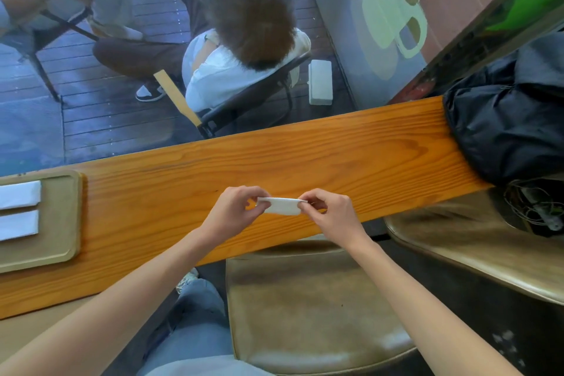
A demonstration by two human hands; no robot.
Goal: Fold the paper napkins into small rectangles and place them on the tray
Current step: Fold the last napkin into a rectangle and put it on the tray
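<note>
A small white folded paper napkin (282,205) is held just above the wooden counter (305,149). My left hand (236,207) pinches its left end and my right hand (328,212) pinches its right end. A tan tray (62,223) lies at the counter's left end. Two folded white napkins lie on it side by side, one (19,194) behind the other (19,224), both cut off by the frame's left edge.
A black bag (506,119) sits on the counter's right end. Brown padded stools (305,308) stand below the counter's near edge, another (476,241) at right with cables (537,207) behind it. Beyond a glass pane, people sit on chairs over a dark plank floor.
</note>
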